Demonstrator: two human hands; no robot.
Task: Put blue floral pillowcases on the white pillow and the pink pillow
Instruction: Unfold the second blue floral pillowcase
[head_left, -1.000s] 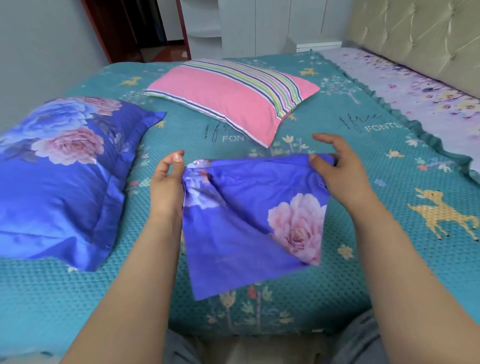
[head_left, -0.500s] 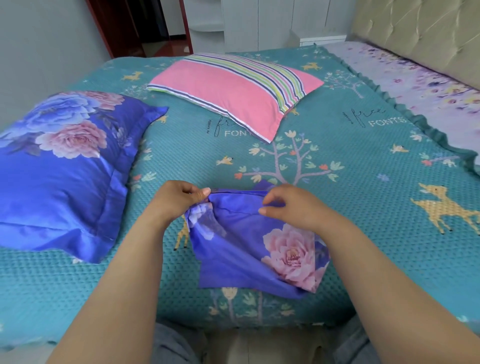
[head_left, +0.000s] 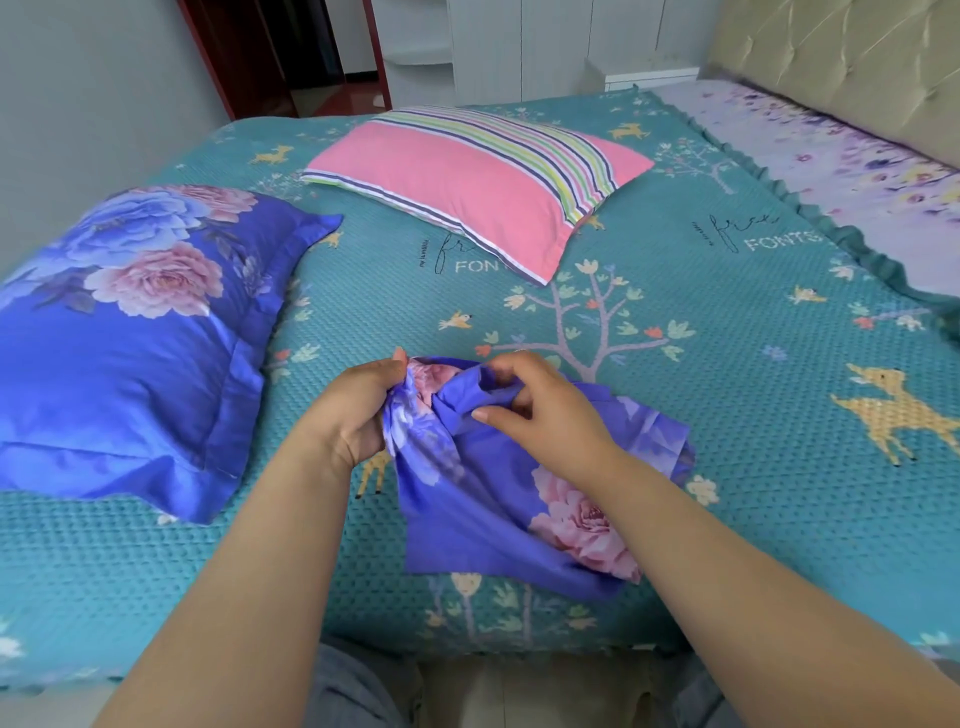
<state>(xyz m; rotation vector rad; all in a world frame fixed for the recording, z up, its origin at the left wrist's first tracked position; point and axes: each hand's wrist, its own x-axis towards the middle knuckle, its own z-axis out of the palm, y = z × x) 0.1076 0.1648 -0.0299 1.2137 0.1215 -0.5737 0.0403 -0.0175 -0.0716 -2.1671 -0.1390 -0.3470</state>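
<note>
A loose blue floral pillowcase (head_left: 493, 499) lies bunched on the teal bedspread near the bed's front edge. My left hand (head_left: 358, 410) grips its gathered left part. My right hand (head_left: 540, 410) pinches a fold of its top edge just to the right, fingers curled into the cloth. The pink pillow (head_left: 467, 182) with a striped band lies bare further back in the middle of the bed. At the left lies a pillow inside a blue floral pillowcase (head_left: 124, 343); no white of it shows.
The teal bedspread (head_left: 727, 364) covers most of the bed. A lilac floral sheet (head_left: 852, 171) and a beige padded headboard (head_left: 841, 67) run along the right. White cabinets and a dark red door frame (head_left: 228, 57) stand beyond the bed.
The pillowcase was held spread wide and raised; both hands have come together and lowered, bunching its top edge on the bedspread.
</note>
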